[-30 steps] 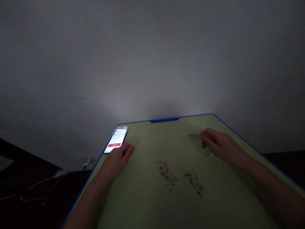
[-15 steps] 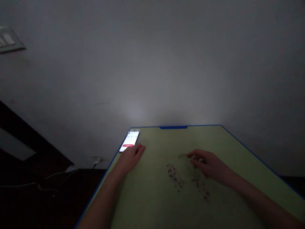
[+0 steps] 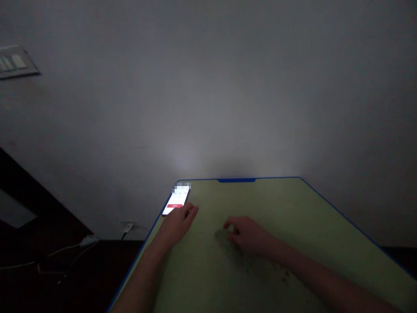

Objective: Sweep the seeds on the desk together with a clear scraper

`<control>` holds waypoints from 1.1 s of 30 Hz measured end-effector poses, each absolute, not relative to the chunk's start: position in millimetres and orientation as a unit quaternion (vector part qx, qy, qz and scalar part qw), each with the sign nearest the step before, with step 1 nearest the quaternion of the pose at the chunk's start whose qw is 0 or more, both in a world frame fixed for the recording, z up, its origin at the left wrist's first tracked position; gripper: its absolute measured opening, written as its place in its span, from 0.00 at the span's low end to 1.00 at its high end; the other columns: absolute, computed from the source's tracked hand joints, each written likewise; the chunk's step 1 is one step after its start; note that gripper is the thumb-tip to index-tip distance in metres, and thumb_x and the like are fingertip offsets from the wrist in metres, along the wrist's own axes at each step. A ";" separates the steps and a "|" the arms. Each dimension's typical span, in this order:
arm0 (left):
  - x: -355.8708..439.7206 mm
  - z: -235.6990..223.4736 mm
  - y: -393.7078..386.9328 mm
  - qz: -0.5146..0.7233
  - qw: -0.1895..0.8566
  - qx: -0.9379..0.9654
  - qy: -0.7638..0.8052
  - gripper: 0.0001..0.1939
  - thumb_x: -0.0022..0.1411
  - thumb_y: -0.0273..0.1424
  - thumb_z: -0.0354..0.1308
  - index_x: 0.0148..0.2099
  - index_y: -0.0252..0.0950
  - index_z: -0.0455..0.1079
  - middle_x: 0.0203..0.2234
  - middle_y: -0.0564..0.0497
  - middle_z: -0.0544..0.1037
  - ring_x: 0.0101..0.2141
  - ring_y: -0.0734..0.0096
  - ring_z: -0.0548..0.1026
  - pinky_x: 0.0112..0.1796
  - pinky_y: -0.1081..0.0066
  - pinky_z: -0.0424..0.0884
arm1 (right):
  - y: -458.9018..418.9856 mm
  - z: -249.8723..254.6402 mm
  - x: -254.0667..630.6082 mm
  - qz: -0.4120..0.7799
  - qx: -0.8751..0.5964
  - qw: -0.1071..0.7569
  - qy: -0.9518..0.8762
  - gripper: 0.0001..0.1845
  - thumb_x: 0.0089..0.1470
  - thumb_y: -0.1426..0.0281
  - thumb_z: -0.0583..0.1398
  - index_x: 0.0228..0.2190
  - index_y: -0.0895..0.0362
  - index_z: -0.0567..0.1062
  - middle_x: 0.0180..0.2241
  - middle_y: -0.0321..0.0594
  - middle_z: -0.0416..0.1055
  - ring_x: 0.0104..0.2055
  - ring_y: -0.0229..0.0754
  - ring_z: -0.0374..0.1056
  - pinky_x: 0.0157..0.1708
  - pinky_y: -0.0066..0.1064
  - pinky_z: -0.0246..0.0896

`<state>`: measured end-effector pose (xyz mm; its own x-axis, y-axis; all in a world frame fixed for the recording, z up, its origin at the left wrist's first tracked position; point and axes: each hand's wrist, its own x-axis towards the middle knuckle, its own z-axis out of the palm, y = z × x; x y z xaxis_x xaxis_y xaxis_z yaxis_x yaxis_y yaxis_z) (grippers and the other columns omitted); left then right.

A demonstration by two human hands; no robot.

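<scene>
My left hand [image 3: 180, 221] rests on the table just below a lit phone [image 3: 176, 200], holding nothing, its fingers loosely bent and a little apart. Over the middle of the table, my right hand [image 3: 246, 234] has its thumb and forefinger curled towards each other. A thin, pale loop [image 3: 220, 234] shows at those fingertips, faint and blurred; its kind I cannot make out. Under the right wrist lies a pale piece with dark spots [image 3: 285, 276], mostly covered by the arm and its shadow.
The pale green table [image 3: 276, 200] has a blue edge and stands against a grey wall [image 3: 241, 108]. At the left are a wall socket with a plug [image 3: 129, 228], white cables [image 3: 70, 248] near the floor, and a switch panel [image 3: 18, 63] higher up.
My right hand has moved left and slightly towards me with the thin loop, now covering the spotted pieces seen earlier. The left hand stays by the phone. The view has tilted slightly up.
</scene>
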<state>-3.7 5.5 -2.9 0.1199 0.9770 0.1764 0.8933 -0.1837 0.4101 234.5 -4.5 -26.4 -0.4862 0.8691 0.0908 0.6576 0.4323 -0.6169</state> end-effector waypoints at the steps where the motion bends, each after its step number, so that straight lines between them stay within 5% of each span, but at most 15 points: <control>1: -3.5 -2.3 5.4 0.202 0.104 0.742 0.631 0.23 0.63 0.48 0.38 0.31 0.38 0.67 0.23 0.52 0.73 0.26 0.69 0.69 0.27 0.72 0.57 | -1.5 -26.9 244.5 0.256 -0.477 0.198 -0.817 0.16 0.45 0.74 0.58 0.39 0.56 0.76 0.27 0.40 0.75 0.28 0.42 0.69 0.30 0.29 0.59; 15: -1.9 3.8 6.5 0.192 0.142 0.728 0.643 0.23 0.61 0.48 0.39 0.33 0.39 0.68 0.26 0.51 0.75 0.29 0.65 0.72 0.32 0.69 0.62 | 11.9 -11.7 344.4 0.306 -0.532 0.234 -0.754 0.16 0.52 0.69 0.55 0.43 0.60 0.72 0.21 0.38 0.74 0.25 0.41 0.69 0.27 0.29 0.60; 22: 4.3 11.8 4.2 0.161 0.159 0.723 0.653 0.22 0.61 0.47 0.39 0.32 0.38 0.67 0.27 0.50 0.75 0.31 0.64 0.72 0.32 0.68 0.63 | -50.7 -15.5 305.4 0.320 -0.507 0.163 -0.784 0.18 0.49 0.71 0.58 0.43 0.48 0.76 0.32 0.38 0.76 0.36 0.44 0.71 0.34 0.31 0.59; 33: 0.9 1.6 9.8 0.150 0.162 0.721 0.657 0.21 0.61 0.47 0.39 0.29 0.39 0.64 0.24 0.52 0.73 0.28 0.66 0.72 0.30 0.69 0.61 | -18.8 -28.7 377.8 0.298 -0.527 0.165 -0.779 0.15 0.51 0.71 0.57 0.42 0.50 0.76 0.34 0.38 0.76 0.34 0.43 0.70 0.33 0.31 0.61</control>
